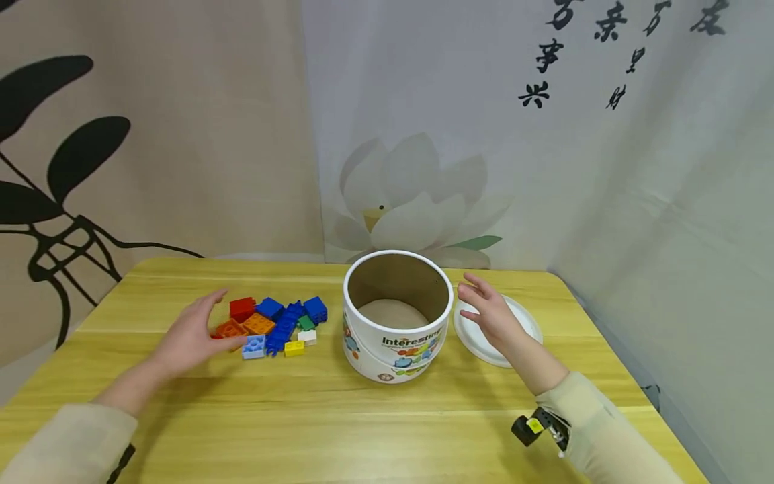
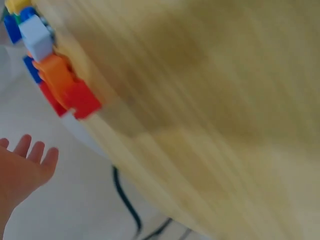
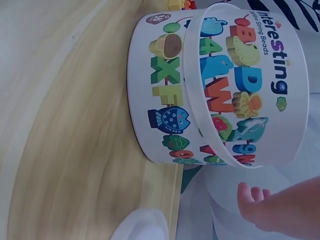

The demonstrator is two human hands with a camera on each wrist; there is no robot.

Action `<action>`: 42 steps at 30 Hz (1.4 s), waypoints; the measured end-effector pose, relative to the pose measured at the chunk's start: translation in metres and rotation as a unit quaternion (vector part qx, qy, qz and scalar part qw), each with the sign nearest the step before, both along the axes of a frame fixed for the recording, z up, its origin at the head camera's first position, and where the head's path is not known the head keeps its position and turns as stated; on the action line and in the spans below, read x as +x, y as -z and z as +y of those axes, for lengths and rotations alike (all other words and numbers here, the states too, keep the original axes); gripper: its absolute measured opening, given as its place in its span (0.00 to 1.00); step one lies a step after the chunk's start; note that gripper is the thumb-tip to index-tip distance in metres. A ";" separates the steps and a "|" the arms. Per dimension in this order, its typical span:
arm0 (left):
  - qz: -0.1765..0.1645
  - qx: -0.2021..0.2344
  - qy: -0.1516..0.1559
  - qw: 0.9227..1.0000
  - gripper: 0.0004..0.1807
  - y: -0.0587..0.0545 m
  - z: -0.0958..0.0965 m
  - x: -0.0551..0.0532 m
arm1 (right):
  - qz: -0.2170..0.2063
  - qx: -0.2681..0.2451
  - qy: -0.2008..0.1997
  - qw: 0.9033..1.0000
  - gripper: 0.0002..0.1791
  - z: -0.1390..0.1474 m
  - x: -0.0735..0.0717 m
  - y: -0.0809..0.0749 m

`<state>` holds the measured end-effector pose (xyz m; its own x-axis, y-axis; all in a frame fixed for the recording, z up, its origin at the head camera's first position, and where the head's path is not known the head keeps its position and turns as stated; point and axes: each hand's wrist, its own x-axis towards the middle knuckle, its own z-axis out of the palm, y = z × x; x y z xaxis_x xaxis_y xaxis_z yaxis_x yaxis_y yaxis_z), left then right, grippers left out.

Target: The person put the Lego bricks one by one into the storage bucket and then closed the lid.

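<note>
Several toy building bricks point(image 1: 259, 324) lie in a pile on the left of the table, among them red, orange, blue, green, yellow and white ones. At the pile's left edge my left hand point(image 1: 192, 334) hovers, thumb and fingers spread and holding nothing; the left wrist view also shows the fingers apart from the bricks point(image 2: 57, 75). A white printed tub point(image 1: 393, 356) stands upright in the middle, its top uncovered. To the right of it my right hand point(image 1: 491, 314) is raised with loosely bent fingers and no object in them. Beneath that hand lies a round white lid point(image 1: 523, 323).
The wooden table point(image 1: 290, 430) has its far edge close to a hanging cloth point(image 1: 411, 134) with a lotus and dark characters. A small black camera point(image 1: 527, 430) sits at the right sleeve.
</note>
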<state>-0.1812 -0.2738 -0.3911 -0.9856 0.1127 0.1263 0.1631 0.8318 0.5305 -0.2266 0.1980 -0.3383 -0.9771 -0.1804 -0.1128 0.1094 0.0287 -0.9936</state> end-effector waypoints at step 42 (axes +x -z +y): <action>-0.060 0.024 -0.030 0.997 0.14 0.036 -0.049 0.005 | 0.004 0.001 0.047 0.999 0.27 -0.022 -0.017 0.020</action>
<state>-0.1757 -0.3233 -0.4268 -0.9987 0.0489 0.0114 0.0464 0.8117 0.5823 -0.2440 0.1761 -0.3585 -0.9906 -0.0881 -0.1044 0.1030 0.0207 -0.9945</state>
